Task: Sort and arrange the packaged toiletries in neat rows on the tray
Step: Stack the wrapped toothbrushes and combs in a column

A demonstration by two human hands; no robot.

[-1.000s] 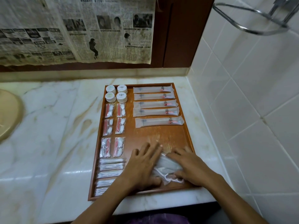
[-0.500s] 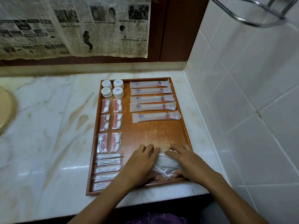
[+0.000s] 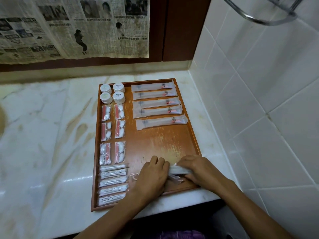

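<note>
The newspaper (image 3: 74,28) taped above the tray (image 3: 193,135) carries printed columns and photos, but none of its writing can be read; the small dark marks on the long sachets (image 3: 156,103) and the emblems on the round jar lids (image 3: 112,93) are likewise too small to make out.

The tray lies on a marble counter (image 3: 44,135) with its long axis running away from the person. Five long sachets lie crosswise in the tray's far right part, their red-marked ends toward its right rim. Four white jars sit in the far left corner, with six red-and-white packets (image 3: 113,130) in two columns just nearer, and five cotton swab packs (image 3: 113,184) stacked crosswise in the near left corner.

At the near right of the tray, the left hand (image 3: 151,178) and right hand (image 3: 198,169) rest on a bundle of clear-wrapped packs (image 3: 177,170), its long axis crosswise. The fingers of both are curled over it, knuckles up, clamping it between them.

Compared with a second ago, the left fingers, then spread flat, have curled in, and the bundle is pressed narrower.
</note>
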